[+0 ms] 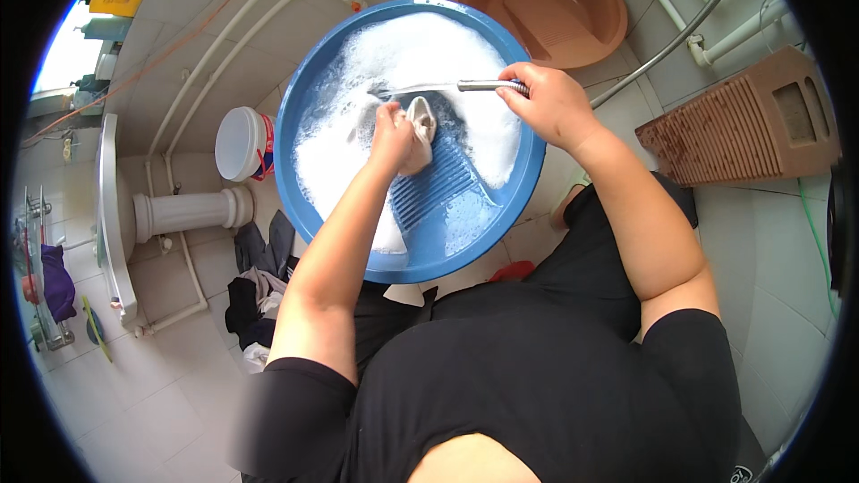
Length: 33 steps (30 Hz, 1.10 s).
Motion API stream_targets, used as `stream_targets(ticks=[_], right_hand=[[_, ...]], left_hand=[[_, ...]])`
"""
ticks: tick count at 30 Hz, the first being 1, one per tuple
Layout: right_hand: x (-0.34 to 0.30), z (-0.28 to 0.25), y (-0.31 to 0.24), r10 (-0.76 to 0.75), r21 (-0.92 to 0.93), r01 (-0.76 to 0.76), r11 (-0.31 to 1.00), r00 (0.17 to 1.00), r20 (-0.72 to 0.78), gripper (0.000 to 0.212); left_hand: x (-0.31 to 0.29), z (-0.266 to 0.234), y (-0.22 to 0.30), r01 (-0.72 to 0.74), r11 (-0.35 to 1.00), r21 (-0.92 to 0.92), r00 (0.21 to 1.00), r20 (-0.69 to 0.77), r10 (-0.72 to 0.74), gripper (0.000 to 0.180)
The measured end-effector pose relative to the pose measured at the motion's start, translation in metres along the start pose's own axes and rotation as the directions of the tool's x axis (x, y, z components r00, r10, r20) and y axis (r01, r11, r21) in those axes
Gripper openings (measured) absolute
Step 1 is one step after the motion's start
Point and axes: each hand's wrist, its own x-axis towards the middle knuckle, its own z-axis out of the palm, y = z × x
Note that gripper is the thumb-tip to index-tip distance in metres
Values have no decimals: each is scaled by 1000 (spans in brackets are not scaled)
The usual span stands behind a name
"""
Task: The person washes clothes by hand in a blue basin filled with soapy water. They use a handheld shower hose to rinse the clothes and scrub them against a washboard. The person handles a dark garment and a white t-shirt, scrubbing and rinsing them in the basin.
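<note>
A large blue basin (288, 181) full of white suds (420, 45) stands in front of me, a ribbed washboard (440, 190) built into its near side. Over the ribs my left hand (390, 136) grips a wet whitish sock-like cloth (419, 154), its open end facing up. My right hand (548, 104) pinches the metal end of a hose (481, 85) above the basin's right side. Water (416, 89) streams leftward from that end toward the cloth. Foam hides part of the basin's contents.
Behind stands a brown basin (573, 0). A brown washboard (716, 125) leans at right, near the grey hose (673, 46). On the left are a lidded white bucket (238, 145), a pedestal sink (112, 215) and wall pipes (224, 45). Dark and light clothes (255, 300) lie on the tiled floor.
</note>
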Motion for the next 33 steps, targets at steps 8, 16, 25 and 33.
stream_targets(ticks=[8,16,25,33], right_hand=[[-7,-3,10,12,7,-12,1000,1000,-22,24],[-2,1,-1,16,1,-16,1000,1000,11,24],[-4,-6,0,96,9,-96,995,995,-5,24],[-1,-1,1,103,9,-103,995,995,-16,25]], left_hand=[[-92,-5,19,-616,625,479,781,274,561,21],[-13,8,9,-341,655,674,915,79,395,28],[-71,-11,10,-419,729,541,908,275,317,28],[-28,-27,41,364,712,-600,904,410,-117,53]])
